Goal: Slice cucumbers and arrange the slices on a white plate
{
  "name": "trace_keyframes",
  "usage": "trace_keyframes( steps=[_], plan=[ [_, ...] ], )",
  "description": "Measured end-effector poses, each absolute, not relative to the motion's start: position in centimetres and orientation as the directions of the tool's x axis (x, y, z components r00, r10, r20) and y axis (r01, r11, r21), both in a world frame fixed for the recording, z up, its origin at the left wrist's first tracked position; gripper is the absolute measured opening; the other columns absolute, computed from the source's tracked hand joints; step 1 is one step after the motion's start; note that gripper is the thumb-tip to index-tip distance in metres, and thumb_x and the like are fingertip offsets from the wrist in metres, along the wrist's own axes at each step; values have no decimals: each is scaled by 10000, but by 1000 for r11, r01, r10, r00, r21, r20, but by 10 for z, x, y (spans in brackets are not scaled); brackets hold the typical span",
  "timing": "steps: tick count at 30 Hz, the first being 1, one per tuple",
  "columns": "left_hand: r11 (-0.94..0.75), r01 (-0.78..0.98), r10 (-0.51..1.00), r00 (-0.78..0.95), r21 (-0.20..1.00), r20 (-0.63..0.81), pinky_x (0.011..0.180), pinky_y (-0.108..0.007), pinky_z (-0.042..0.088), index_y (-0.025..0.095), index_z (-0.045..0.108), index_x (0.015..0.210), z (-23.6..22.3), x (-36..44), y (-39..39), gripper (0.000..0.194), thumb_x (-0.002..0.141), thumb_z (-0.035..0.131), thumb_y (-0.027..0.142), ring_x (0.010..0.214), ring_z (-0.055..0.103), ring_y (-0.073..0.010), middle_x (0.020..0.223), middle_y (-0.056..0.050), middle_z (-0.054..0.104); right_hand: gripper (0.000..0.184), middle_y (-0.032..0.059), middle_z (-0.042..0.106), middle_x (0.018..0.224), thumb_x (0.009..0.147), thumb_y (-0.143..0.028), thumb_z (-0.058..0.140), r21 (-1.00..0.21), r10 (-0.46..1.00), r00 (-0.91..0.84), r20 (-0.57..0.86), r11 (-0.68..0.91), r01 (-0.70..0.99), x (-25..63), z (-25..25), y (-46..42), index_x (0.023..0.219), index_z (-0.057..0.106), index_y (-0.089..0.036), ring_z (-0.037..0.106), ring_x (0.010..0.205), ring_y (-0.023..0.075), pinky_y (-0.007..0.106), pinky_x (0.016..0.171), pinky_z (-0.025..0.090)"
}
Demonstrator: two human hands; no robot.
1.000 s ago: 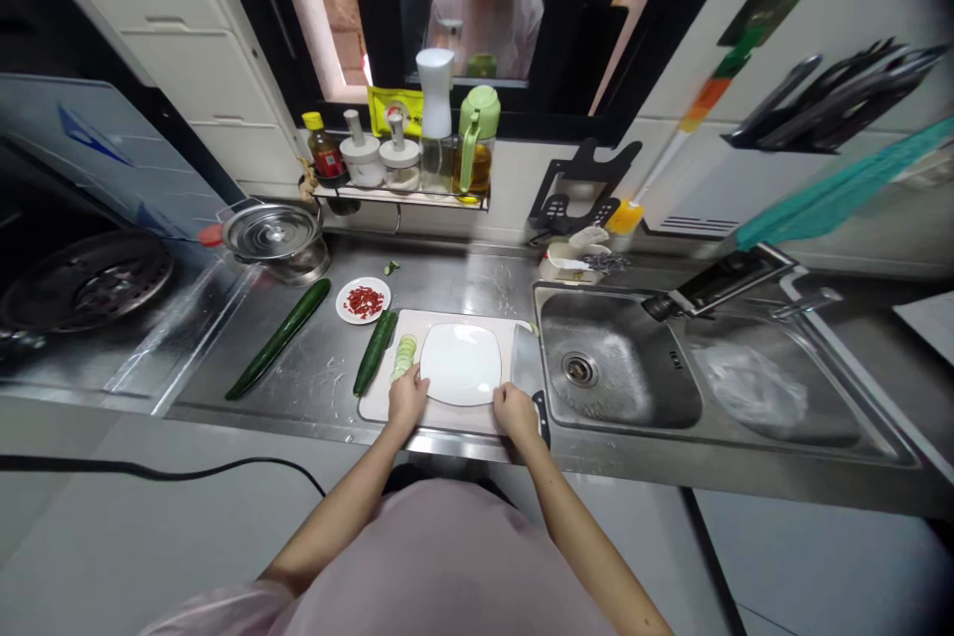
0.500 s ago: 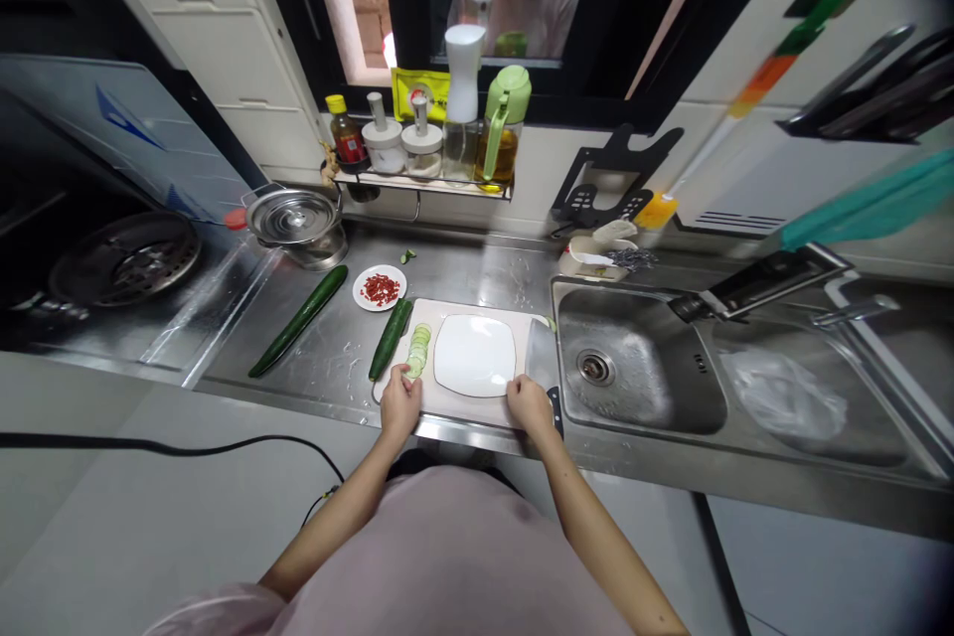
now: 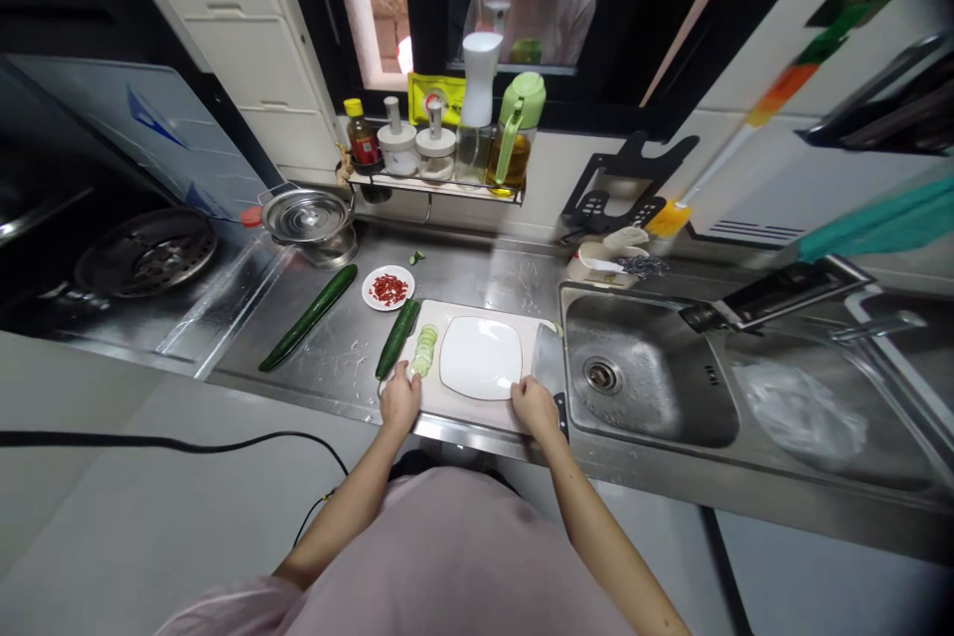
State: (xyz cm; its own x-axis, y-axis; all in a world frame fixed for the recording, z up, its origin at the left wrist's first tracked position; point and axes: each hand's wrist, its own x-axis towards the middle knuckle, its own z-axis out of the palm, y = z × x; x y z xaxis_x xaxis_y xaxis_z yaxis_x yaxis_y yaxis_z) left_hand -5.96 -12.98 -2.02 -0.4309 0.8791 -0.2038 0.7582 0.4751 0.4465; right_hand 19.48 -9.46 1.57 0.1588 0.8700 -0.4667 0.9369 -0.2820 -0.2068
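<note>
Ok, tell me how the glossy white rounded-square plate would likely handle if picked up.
The white plate would probably feel slick, given its bright reflections. Its smooth, ceramic-looking surface suggests it's stiff and might chip if knocked. Lying broad and flat on the pale rectangular cutting board, it seems unlikely to roll.

Plate [image 3: 481, 358] on board [image 3: 469, 409], cucumber slices [image 3: 425, 348] to its left, knife [image 3: 550, 356] right; sink [image 3: 648, 358] beyond

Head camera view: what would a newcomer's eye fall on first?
First comes the glossy white squarish plate on the pale rectangular cutting board, between overlapping pale-green cucumber slices and a broad steel knife. Then come the small red pieces on a round white dish, past the board's far left corner, with a long dark-green cucumber lying left of it.
</note>
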Motion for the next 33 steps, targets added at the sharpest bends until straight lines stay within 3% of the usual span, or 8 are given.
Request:
trace_keyframes(
  steps=[6,14,21,25,28,33],
  plan=[
    [458,744,883,-441,486,-158,752,-318,440,174,569,1139,-24,-59,-126,294,862,518,259,818,636,-234,842,-80,664,315,121,699,961,923,-317,394,-194,868,163,-469,-281,940,193,18,-92,1014,640,-144,646,908,221,261,675,376],
    [326,652,887,-461,685,17,769,-283,441,185,588,830,-26,-54,-128,72,813,526,218,803,595,-177,846,-50,635,316,123,701,977,924,-330,389,-196,863,165,-477,-288,937,191,20,-94,1014,637,-157,644,917,215,267,703,389],
    [297,310,869,-479,903,-121,669,-233,440,180,585,796,3,-51,-118,191,739,620,358,688,559,-128,758,-13,626,336,123,692,948,937,-396,394,-203,891,143,-432,-250,947,196,37,-90,1014,625,-165,637,902,234,279,694,388],
    [203,37,921,-346,978,-178,629,-211,430,161,584,791,37,-45,-98,268,667,685,376,666,559,-109,737,-7,606,285,59,672,823,924,-370,437,-423,967,29,-252,-137,896,191,67,-80,1017,632,-184,618,795,184,249,678,380],
    [144,-34,965,-217,989,-148,645,-207,433,154,600,789,68,-37,-81,274,643,719,353,664,559,-99,745,-7,614,265,51,643,876,900,-344,478,-620,994,-109,27,102,778,182,99,-69,1029,647,-185,592,820,175,255,732,413],
    [49,-28,999,-2,998,-49,628,-212,429,154,627,809,118,-21,-55,278,652,730,360,631,551,-102,719,-4,618,270,65,584,1039,890,-321,537,-666,901,-278,333,434,607,169,148,-53,1114,645,-219,530,1016,198,329,915,407]
  ],
)
